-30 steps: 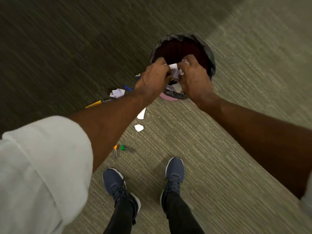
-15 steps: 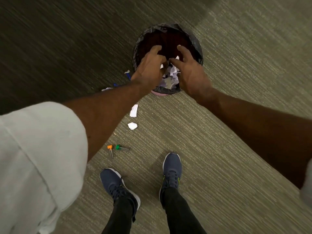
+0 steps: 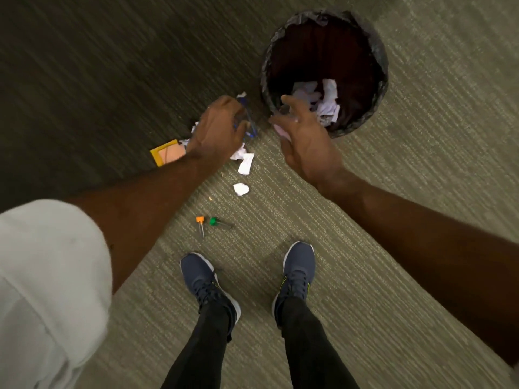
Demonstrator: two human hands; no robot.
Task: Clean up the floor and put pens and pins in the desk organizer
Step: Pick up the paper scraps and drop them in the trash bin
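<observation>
Two pins flat on the floor (image 3: 393, 192) near the shoes: orange pin (image 3: 200, 223) just left of green pin (image 3: 217, 222). White paper scraps (image 3: 242, 175) farther off. Blue pens (image 3: 250, 125) lying beyond those, left of the bin. More crumpled paper (image 3: 323, 103) inside the bin.

Head view, straight down over carpet (image 3: 393, 192) and shoes (image 3: 207, 287).

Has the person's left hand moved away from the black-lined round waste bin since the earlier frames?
Yes. The left hand has left the bin's opening and now reaches over the scattered paper scraps beside it.
</observation>
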